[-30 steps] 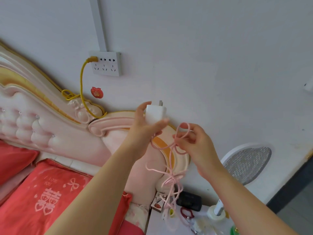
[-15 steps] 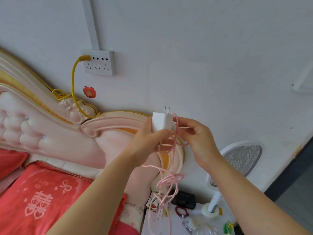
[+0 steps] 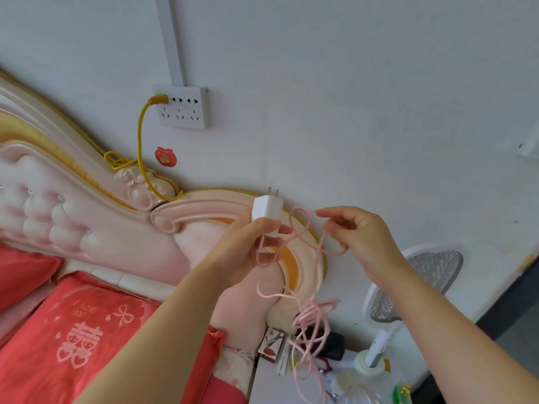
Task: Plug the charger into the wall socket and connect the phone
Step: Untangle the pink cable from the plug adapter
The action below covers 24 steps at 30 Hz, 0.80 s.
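My left hand [image 3: 246, 247] grips a white charger block [image 3: 267, 210] by its lower end, its two metal prongs pointing up. A pink cable [image 3: 303, 240] runs from the block in loops to my right hand [image 3: 357, 237], which holds one loop in its curled fingers. The rest of the cable hangs in a tangle [image 3: 312, 325] over the bedside table. The white wall socket [image 3: 186, 107] is mounted up and to the left of the charger, with a yellow plug [image 3: 157, 99] in its leftmost outlet. I see no phone clearly.
A pink and gold padded headboard [image 3: 87, 217] runs along the wall, with red pillows [image 3: 84, 333] below. A white bedside table [image 3: 268, 383] holds small boxes, a dark object, and an electric swatter [image 3: 414, 284] on a stand. A red sticker [image 3: 165, 156] sits under the socket.
My hands have drawn apart, spreading the pink cable into wider loops. The charger has stayed in my left hand, prongs up. The view has shifted slightly.
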Available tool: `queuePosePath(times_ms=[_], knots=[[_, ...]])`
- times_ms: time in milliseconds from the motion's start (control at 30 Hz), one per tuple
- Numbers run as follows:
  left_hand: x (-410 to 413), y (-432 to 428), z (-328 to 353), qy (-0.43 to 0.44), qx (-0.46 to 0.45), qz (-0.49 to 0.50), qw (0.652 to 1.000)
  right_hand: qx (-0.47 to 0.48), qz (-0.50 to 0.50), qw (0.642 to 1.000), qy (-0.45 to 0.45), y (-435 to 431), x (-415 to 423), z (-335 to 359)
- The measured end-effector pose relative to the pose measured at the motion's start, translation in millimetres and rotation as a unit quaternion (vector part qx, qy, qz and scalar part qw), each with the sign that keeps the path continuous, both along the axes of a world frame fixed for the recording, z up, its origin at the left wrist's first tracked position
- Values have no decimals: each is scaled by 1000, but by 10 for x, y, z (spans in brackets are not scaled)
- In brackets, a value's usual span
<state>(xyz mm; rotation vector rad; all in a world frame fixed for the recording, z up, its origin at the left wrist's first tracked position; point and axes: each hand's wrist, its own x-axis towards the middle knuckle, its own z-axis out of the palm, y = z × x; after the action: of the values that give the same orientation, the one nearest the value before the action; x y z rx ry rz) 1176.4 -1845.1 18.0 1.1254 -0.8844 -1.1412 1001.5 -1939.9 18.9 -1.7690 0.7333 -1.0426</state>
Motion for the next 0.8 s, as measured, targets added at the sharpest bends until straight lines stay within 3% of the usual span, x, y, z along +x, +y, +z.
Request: queuePosePath(times_ms=[267,467,533,633,700,800], knots=[[19,-2,147,42,-52,45,997,66,28,997,15,-72,-152,-86],[-56,-63,205,41,-70,53,995,70,20,990,118,54,-113,-346],[-119,-86,198,44,-67,60,995,113,7,981,155,133,-79,-430],[-198,-109,195,55,-68,75,993,218,82,963,134,270,4,-597],[-228,-108,209,58,-68,72,993,223,123,953,163,411,89,-677],[-171,-80,238,59,-70,79,993,217,93,963,131,428,141,-705]])
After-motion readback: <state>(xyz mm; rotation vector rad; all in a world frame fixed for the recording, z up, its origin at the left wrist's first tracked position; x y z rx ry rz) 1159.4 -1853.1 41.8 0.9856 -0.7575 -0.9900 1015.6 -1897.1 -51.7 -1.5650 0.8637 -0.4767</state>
